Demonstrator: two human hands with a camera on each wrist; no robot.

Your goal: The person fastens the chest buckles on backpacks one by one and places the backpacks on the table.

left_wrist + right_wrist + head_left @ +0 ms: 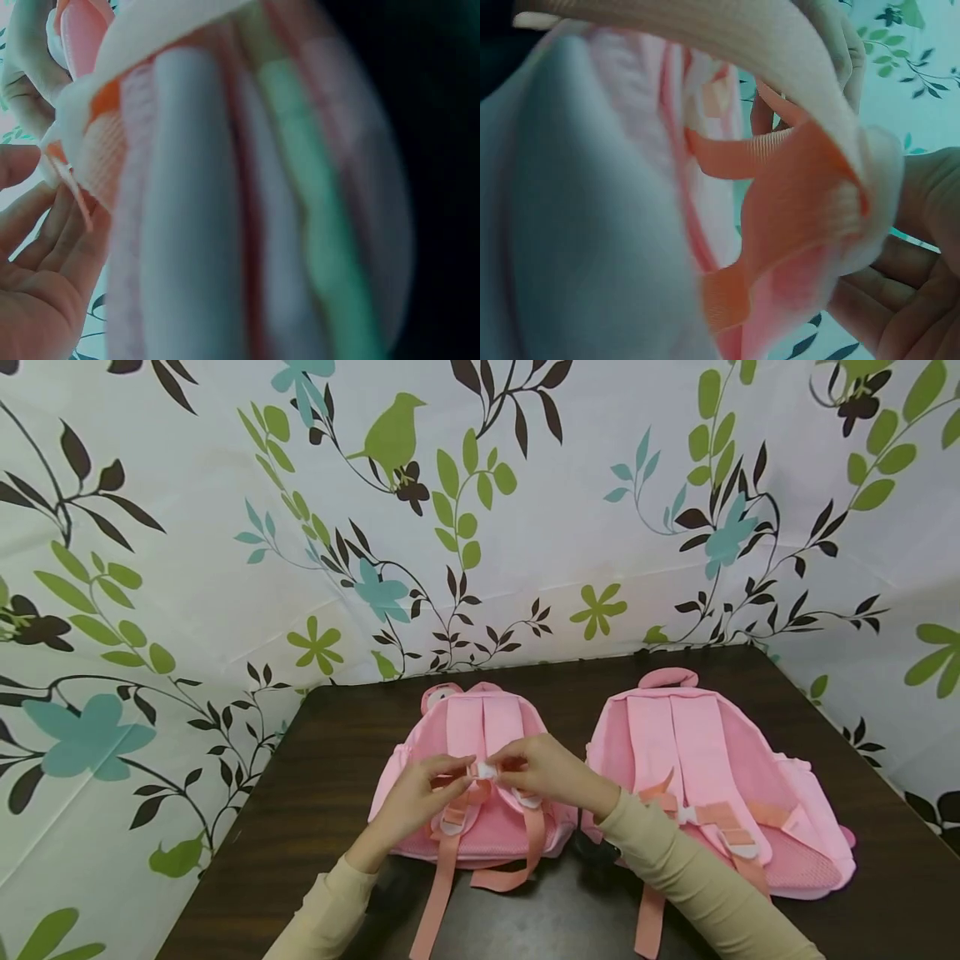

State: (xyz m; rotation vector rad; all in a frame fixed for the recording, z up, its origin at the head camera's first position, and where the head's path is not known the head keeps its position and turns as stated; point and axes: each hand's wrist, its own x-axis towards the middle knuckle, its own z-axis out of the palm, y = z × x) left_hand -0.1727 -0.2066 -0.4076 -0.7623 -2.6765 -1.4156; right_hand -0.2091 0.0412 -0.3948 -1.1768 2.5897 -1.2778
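A pink backpack (420, 760) lies on the dark table with its shoulder straps facing up. Over its straps, a white plastic buckle (483, 771) sits between both hands. My left hand (423, 793) pinches the buckle's left end with thumb and fingers. From the other side, my right hand (546, 770) pinches its right end. The two buckle halves appear together in the head view. Orange webbing straps (802, 202) loop close to the right wrist camera, partly hiding the fingers. In the left wrist view, the left hand (45, 277) shows at the edge beside an orange strap.
A second pink backpack (765, 752) lies to the right, its white chest buckle (686, 815) joined. Loose orange strap ends (435, 902) trail toward the table's front. Behind the dark wooden table (330, 743) hangs a leaf-and-bird patterned cloth (525, 527).
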